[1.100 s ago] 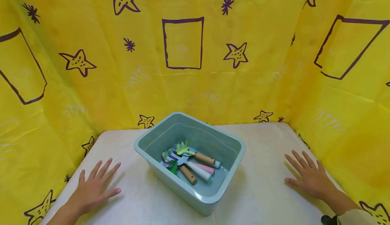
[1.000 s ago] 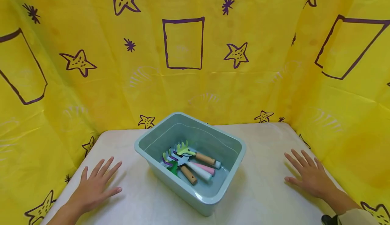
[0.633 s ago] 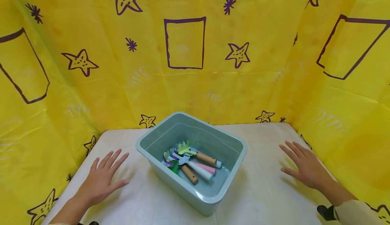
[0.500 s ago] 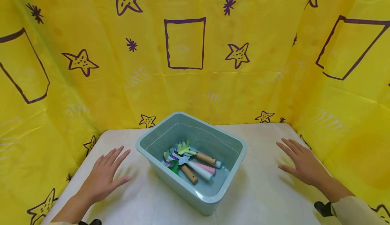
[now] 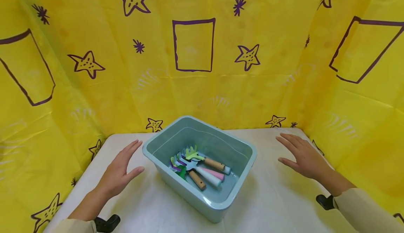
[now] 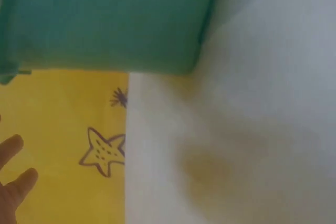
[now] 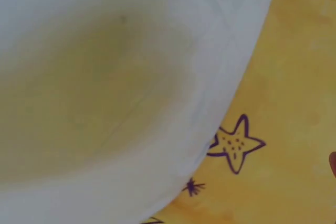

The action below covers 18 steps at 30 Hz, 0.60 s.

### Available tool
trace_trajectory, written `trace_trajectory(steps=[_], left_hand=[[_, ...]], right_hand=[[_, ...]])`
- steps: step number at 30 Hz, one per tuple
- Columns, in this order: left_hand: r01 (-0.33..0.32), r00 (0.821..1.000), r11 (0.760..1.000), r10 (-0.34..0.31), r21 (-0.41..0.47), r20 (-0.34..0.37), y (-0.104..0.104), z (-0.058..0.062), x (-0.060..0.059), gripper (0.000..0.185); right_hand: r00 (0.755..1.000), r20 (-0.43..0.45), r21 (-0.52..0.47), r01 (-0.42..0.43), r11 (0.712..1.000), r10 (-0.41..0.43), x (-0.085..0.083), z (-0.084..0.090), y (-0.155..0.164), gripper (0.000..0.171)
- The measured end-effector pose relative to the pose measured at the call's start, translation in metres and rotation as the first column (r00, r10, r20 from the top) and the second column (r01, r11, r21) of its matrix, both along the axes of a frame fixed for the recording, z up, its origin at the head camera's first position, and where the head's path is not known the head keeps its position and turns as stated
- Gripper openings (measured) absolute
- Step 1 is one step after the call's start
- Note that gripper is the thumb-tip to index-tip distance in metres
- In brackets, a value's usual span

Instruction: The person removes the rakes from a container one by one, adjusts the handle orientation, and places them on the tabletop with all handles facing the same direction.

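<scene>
I see a yellow backdrop [image 5: 202,85] printed with purple stars and rectangles closing in three sides of a white surface [image 5: 268,205]. Near the middle of that surface, a little toward its far edge and set at an angle, stands a grey-green tub [image 5: 231,199]. In it lie several small garden tools [image 5: 197,166]: rakes with green and purple heads, handles of wood, white and pink, heaped toward the tub's left wall.

Compared with a second ago, both hands have left the near corners of the surface and closed in on the tub. My left hand [image 5: 118,172] now sits just beside the tub's left corner, fingers straight and released, holding nothing; I cannot tell whether it touches the rim. My right hand [image 5: 301,154] has moved toward the far right part of the surface, fingers spread and released, apart from the tub's right wall. I judge that the hands are flanking the tub to take hold of it.

I can read no brand, label or writing anywhere; the backdrop carries only drawn shapes.
</scene>
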<state>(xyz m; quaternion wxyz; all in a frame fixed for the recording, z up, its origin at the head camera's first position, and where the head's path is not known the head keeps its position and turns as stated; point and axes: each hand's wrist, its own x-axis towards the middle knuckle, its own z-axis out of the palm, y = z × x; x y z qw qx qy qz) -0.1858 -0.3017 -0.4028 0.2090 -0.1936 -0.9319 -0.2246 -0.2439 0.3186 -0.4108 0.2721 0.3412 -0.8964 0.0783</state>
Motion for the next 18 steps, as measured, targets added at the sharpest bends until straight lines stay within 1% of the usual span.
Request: trace_trajectory(steps=[3, 6, 8, 12, 15, 18], left_hand=[[0.013, 1.0, 0.997, -0.015, 0.08, 0.016, 0.008, 0.003, -0.003, 0.077], [0.033, 0.999, 0.986, -0.038, 0.163, 0.029, 0.016, 0.006, -0.007, 0.074], [0.055, 0.997, 0.974, -0.064, 0.222, 0.036, 0.021, 0.008, -0.011, 0.071], [0.083, 0.992, 0.941, -0.11, 0.327, 0.065, 0.031, 0.011, -0.015, 0.065], [0.088, 0.988, 0.918, -0.13, 0.387, 0.084, 0.037, 0.011, -0.019, 0.062], [0.078, 0.985, 0.897, -0.137, 0.434, 0.105, 0.042, 0.011, -0.022, 0.061]], right_hand=[[0.999, -0.02, -0.005, -0.028, 1.0, 0.028, -0.005, 0.007, -0.007, 0.081], [0.998, -0.036, -0.006, -0.045, 0.999, 0.044, -0.01, 0.015, -0.015, 0.08], [0.998, -0.043, -0.004, -0.056, 0.998, 0.056, -0.013, 0.02, -0.02, 0.079], [0.994, -0.063, -0.007, -0.09, 0.996, 0.089, -0.02, 0.032, -0.031, 0.074], [0.99, -0.082, -0.017, -0.117, 0.993, 0.115, -0.024, 0.041, -0.04, 0.069], [0.99, -0.072, -0.027, -0.125, 0.992, 0.123, -0.026, 0.051, -0.051, 0.069]])
